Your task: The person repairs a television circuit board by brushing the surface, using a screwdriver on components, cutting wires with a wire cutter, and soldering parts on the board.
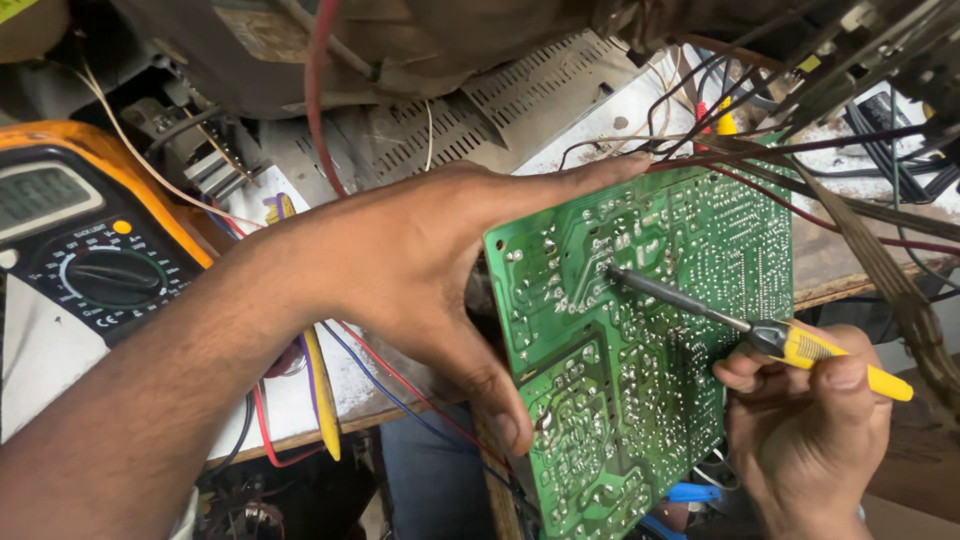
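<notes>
A green circuit board [660, 330] stands tilted with its solder side facing me. My left hand [420, 260] grips its left edge, thumb on the lower corner and index finger along the top edge. My right hand [810, 420] holds a soldering iron [790, 345] with a yellow handle. Its dark metal tip touches the solder joints in the board's upper middle.
A yellow-cased multimeter [80, 250] with a dial lies at the left. Red, blue and black wires [400, 390] run under my left hand. A bundle of wires [860, 190] trails from the board's upper right. A perforated metal cover [480, 110] lies behind.
</notes>
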